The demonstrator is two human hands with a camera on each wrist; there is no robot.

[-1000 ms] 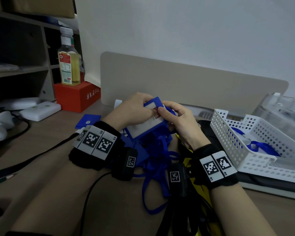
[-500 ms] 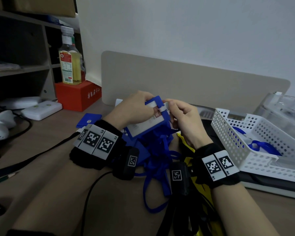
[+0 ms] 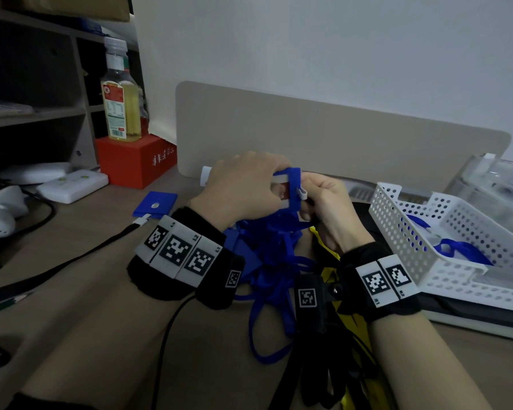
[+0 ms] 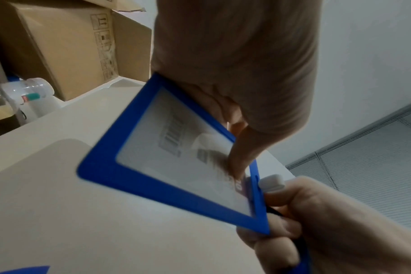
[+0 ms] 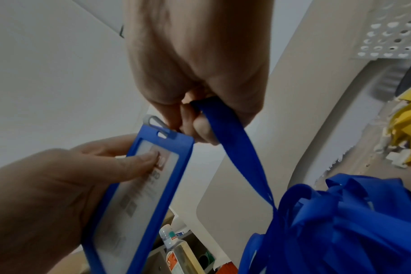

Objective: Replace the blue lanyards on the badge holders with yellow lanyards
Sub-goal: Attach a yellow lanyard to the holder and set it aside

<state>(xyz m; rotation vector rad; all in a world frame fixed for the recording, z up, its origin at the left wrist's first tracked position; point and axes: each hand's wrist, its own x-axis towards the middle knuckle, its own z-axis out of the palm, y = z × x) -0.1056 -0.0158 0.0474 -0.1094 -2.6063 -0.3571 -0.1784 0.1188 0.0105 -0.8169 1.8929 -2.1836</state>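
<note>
Blue badge holder [image 5: 139, 194] gripped by left hand [image 3: 243, 190]; right hand [image 3: 329, 208] pinching blue lanyard [image 5: 237, 153].

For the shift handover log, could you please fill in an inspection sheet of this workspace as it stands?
Surface: wooden desk, beige divider panel at its back.
Job's things: blue badge holder held up, white clip through its slot; blue lanyards heaped below; yellow lanyards partly hidden.
Clutter: white perforated basket, red box with a bottle on it, loose blue holder.
Hands: left hand grips the holder; right hand pinches a blue strap at the clip.
Cables: black cable from the left wrist.
Surroundings: shelving, cardboard boxes.
</note>
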